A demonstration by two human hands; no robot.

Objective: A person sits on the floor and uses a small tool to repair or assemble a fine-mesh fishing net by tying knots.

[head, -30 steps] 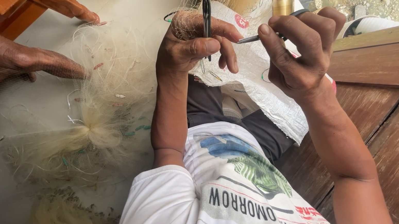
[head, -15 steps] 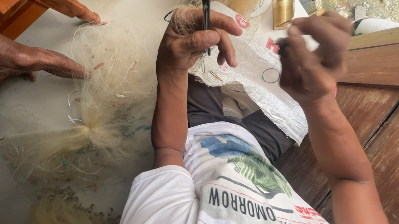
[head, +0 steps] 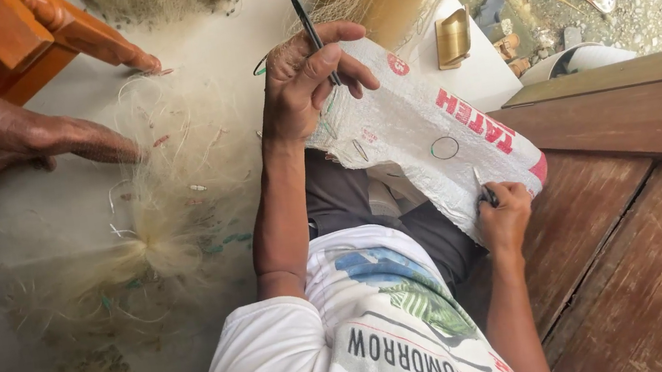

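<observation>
Fishing net (head: 180,216) lay in a pale heap on the floor (head: 0,224), with some strands running up to the left hand (head: 307,77). That hand was closed around a thin dark needle (head: 308,25) that stuck up past the fingers. The right hand (head: 503,213) sat low beside a white woven sack (head: 428,138) on the lap, pinching a small dark tool (head: 483,190).

The right hand (head: 501,218) hides most of a small dark tool; the far-left person's arm (head: 13,136) is cut off.
</observation>
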